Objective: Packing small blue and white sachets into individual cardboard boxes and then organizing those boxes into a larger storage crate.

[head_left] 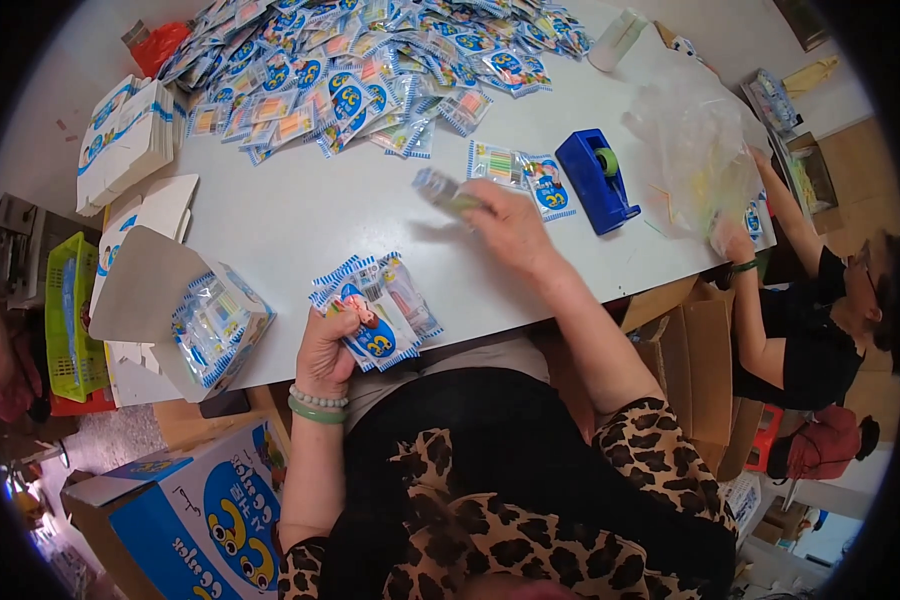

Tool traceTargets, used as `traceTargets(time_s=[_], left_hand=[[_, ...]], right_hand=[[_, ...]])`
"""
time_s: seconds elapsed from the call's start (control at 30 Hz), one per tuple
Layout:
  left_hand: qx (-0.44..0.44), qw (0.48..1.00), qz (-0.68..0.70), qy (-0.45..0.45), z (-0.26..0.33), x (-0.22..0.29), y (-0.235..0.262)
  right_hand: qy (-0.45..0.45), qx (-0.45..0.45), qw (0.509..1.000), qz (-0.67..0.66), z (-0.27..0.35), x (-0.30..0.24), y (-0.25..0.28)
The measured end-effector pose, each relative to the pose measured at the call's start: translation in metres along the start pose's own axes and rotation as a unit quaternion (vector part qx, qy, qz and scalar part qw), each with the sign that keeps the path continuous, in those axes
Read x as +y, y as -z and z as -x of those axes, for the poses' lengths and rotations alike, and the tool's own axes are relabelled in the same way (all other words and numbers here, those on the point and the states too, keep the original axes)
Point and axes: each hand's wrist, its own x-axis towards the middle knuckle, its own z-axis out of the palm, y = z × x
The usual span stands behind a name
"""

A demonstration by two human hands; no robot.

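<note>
My left hand [324,348] is closed round a fanned bunch of small blue-and-white packets [388,325] above the table's near edge. Pinched in my right hand [511,228], a single packet [436,190] is blurred by motion over the middle of the table. Left of my left hand stands an open carton [142,290] with several packets [210,322] inside. Two packets [544,186] lie just beyond my right hand. At the back, a big heap of the same packets [345,95] covers the tabletop [300,210].
A blue tape dispenser [598,180] stands right of my right hand. Flat folded cartons [128,145] are stacked at the left, and a clear jar [618,40] stands at the back. On the right, another person [805,310] handles a clear plastic bag [705,150]. A large printed box [185,510] sits below left.
</note>
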Motion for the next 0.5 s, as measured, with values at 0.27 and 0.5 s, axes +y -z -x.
traceTargets(time_s=[0.27, 0.5], left_hand=[[0.01, 0.999, -0.02, 0.026, -0.001, 0.002, -0.005], [0.011, 0.999, -0.042, 0.025, 0.0, 0.003, -0.007]], right_hand=[[-0.179, 0.159, 0.874, 0.422, 0.012, 0.028, 0.055], [-0.247, 0.191, 0.886, 0.344, 0.003, 0.03, 0.052]])
